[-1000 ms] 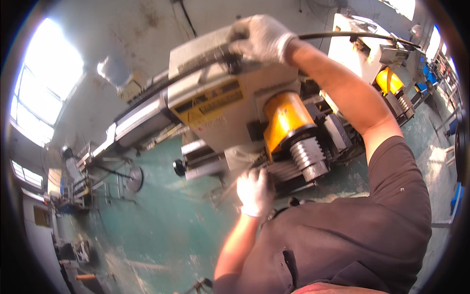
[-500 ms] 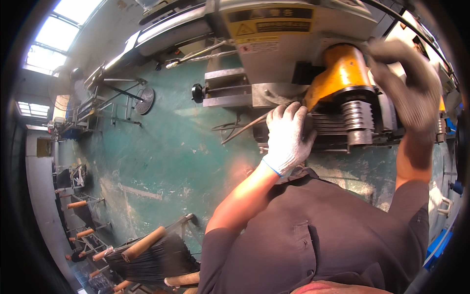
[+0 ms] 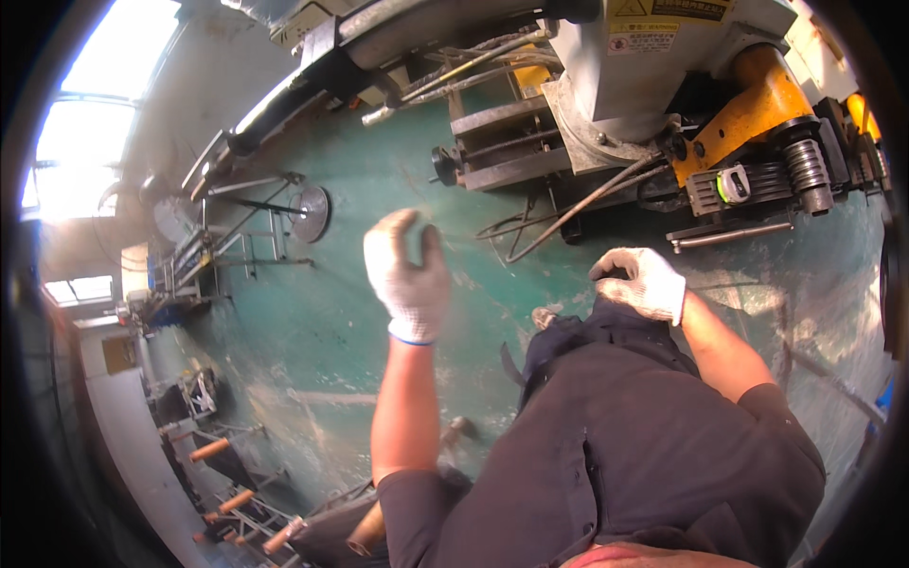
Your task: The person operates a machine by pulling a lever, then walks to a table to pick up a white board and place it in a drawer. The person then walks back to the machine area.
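Observation:
Both of my hands wear white knitted gloves with soiled grey fingers. My left hand (image 3: pixel 409 279) is raised over the green floor, its fingers bent and the thumb apart, with nothing in it. Low in front of my dark trousers, my right hand (image 3: pixel 646 284) has curled fingers and a gap to the thumb; I see nothing held there. Beyond it stands a machine with an orange arm (image 3: pixel 753 118) and a ribbed metal roller (image 3: pixel 807 175). A green and white tape measure (image 3: pixel 732 185) rests on the machine near that roller. Neither hand touches the machine.
A bent metal rod (image 3: pixel 578 213) and a dark cable stick out from the machine's near side. A slide with a black knob (image 3: pixel 445 166) juts left. Farther left is a frame stand with a round plate (image 3: pixel 311 214). Racks with brown cardboard tubes (image 3: pixel 210 450) stand lower left.
My left hand has left the machine and swung left. My right hand has come down from beside the orange arm to my front. The machine now appears farther right, with the tape measure showing.

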